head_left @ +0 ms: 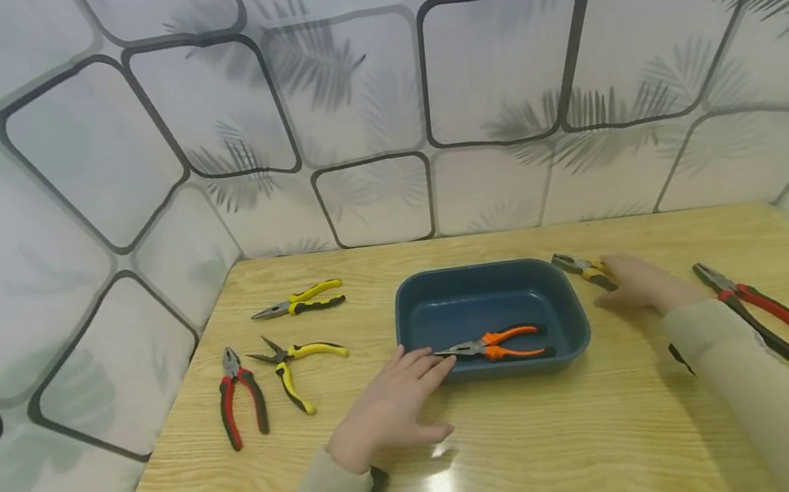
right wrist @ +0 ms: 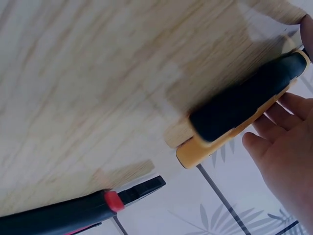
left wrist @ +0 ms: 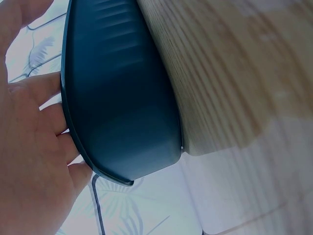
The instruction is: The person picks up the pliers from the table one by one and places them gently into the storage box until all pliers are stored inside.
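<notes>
Mustard-and-black pliers [head_left: 583,266], 1 item: far side of the wooden table [head_left: 545,452], just right of the far right corner of the blue tray [head_left: 451,324]; long axis slanting from jaws at far left to handles at near right, so aimed roughly at the tray; cannot tell whether lifted, or whether touching the rim

Right hand [head_left: 638,284]: nearer of the 2 to these pliers, reaching in from the right, fingers and thumb pinched on the handle end, with the jaws projecting left and far beyond the fingertips

Left hand [head_left: 394,401]: well apart from the same pliers, at the near left corner of the tray, fingers extended and touching the rim, slightly apart, thumb held wide, nothing gripped

Orange-and-black pliers [head_left: 494,350], 1 item: inside the tray, near side, jaws left beside the left fingertips, handles right

Left of the tray, 3 items: yellow-and-black pliers [head_left: 291,305], farthest; yellow-handled pliers [head_left: 284,356], nearer, handles spread; small red-and-black pliers [head_left: 232,373], leftmost, jaws far

Right of the right hand, 1 item: long red-and-black pliers [head_left: 728,291], jaws at far left, handles at near right
</notes>
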`<state>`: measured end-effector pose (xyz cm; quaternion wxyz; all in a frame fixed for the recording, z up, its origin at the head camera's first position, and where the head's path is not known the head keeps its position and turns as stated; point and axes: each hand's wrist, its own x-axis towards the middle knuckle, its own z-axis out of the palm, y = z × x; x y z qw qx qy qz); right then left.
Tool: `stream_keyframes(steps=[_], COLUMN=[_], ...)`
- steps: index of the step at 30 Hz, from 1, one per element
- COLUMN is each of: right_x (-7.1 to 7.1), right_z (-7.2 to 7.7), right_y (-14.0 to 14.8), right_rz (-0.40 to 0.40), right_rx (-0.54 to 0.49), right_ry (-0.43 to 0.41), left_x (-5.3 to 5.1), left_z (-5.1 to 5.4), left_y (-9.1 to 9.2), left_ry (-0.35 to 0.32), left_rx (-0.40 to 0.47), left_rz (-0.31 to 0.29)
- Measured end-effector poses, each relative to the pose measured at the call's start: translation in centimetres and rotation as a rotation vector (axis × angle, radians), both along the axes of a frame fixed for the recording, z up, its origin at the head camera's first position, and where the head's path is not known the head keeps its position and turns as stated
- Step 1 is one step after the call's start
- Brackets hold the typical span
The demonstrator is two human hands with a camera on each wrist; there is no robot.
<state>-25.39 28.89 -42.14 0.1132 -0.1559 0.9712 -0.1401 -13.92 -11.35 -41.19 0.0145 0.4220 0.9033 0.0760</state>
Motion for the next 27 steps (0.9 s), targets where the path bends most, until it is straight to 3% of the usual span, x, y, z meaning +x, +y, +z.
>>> stream_keyframes(steps=[14, 27], right_x=[-0.22, -0.26], right_z=[-0.35, -0.47], right_y=[0.04, 0.25], right_rz=[-0.018, -0.036], right_rx=[0.045, 0.022], right_ry=[0.025, 0.039], left_x=[0.12, 0.13], left_z=[-0.05, 0.11], left_y=[-0.04, 0.07], left_ry=[0.013, -0.006], left_rx=[0.006, -0.006], left_rz=[0.006, 0.013])
